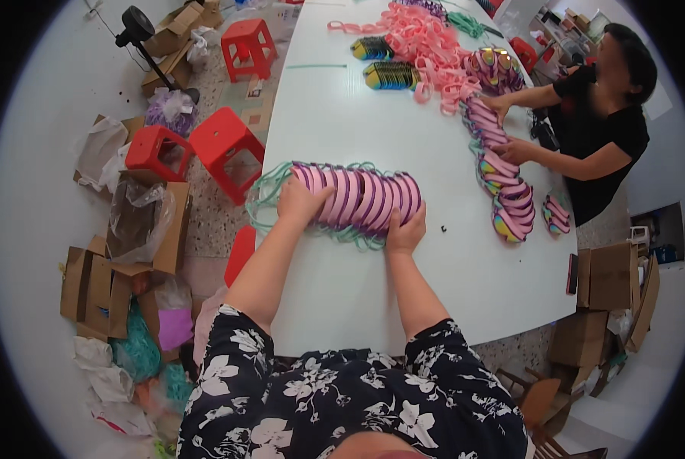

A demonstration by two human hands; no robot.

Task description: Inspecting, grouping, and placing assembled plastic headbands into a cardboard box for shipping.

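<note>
A row of nested goggles (350, 200) lies across the white table (342, 283) in front of me, with pink foam padding, purple frames and mint-green straps hanging out on both long sides. My left hand (303, 200) grips the row's left end, fingers bent over the top. Around the right end, my right hand (407, 228) is closed with its thumb on the near side. The row rests on the tabletop between both palms. Part of the left end is hidden behind my left hand.
Across the table a person in black (606, 130) handles another goggle row (503, 176). Farther back lie pink straps (427, 38) and stacks of mirrored lenses (392, 75). Red stools (224, 145) and open cardboard boxes (147, 222) stand left; more boxes (606, 283) are at right.
</note>
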